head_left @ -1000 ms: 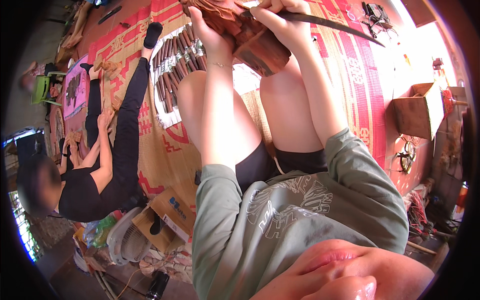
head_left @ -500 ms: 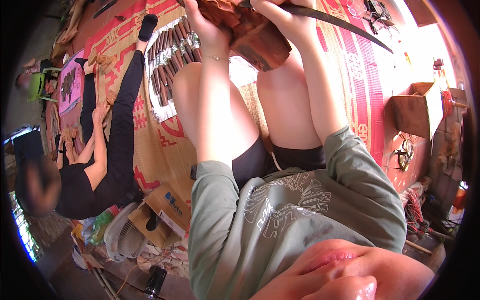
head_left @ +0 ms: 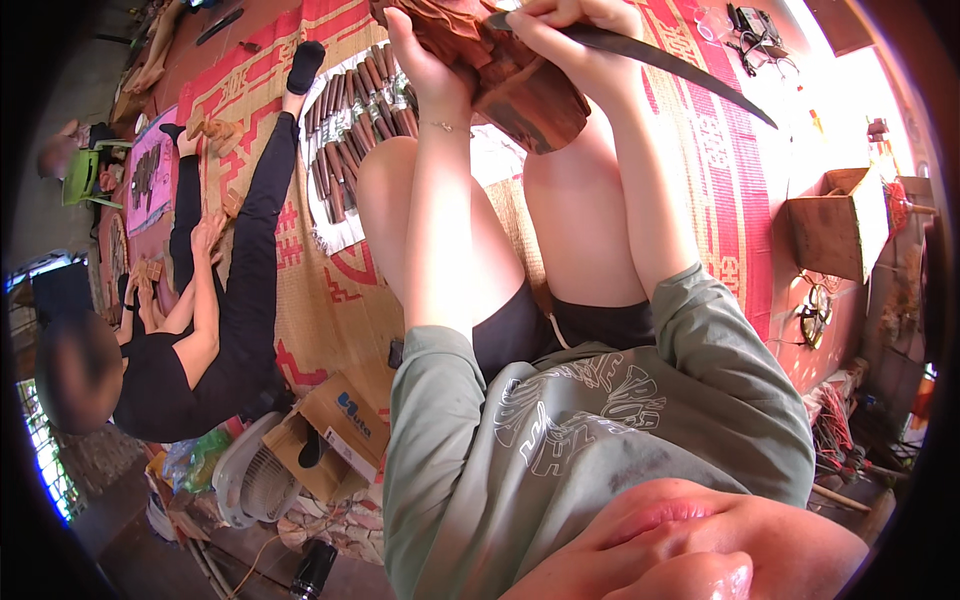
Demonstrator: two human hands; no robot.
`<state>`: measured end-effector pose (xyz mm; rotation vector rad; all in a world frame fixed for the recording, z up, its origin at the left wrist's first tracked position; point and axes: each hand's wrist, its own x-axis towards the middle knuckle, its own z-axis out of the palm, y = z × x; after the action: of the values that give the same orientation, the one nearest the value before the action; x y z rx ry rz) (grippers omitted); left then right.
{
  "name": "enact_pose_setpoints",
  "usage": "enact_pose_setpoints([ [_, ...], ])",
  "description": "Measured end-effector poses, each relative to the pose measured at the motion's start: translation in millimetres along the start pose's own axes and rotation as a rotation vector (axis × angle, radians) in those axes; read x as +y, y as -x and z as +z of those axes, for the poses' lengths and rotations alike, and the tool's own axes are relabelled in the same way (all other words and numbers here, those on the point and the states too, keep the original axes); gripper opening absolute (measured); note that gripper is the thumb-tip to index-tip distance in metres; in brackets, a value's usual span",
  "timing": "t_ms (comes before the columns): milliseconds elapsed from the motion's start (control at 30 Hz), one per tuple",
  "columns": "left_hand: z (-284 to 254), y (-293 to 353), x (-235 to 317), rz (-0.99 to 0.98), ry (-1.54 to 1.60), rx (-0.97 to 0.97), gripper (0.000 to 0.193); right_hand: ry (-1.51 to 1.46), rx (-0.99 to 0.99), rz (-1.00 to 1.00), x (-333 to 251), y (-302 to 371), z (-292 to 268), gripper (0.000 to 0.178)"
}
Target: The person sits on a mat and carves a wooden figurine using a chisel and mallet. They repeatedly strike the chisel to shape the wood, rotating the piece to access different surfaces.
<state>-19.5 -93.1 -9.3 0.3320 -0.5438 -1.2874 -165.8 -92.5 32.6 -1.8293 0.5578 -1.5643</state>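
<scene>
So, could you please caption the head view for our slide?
Seated on a woven mat, left hand steadies a reddish wood block while right hand grips a long curved blade.

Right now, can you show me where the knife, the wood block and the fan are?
knife (head_left: 680, 68), head view, middle of the long dark blade.
wood block (head_left: 520, 85), head view, its reddish-brown side between the hands.
fan (head_left: 262, 485), head view, the white grille.

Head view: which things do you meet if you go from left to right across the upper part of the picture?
Green plastic chair → row of dark wooden sticks → left hand → reddish wood block → right hand → long dark blade → open wooden box.
</scene>
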Motion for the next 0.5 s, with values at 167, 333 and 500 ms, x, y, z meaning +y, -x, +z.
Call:
enact_pose_setpoints([
  [167,-5,3,-4,0.042,0.032,-0.019,0.064,0.213,-0.135,-0.029,-3,0,-8,0.03],
  [333,2,0,-6,0.171,-0.011,0.085,0.06,0.114,-0.048,-0.046,-7,-6,-2,0.03],
  [500,-34,-11,-8,0.246,-0.168,-0.023,0.068,0.361,-0.185,0.041,-31,-3,-6,0.027],
])
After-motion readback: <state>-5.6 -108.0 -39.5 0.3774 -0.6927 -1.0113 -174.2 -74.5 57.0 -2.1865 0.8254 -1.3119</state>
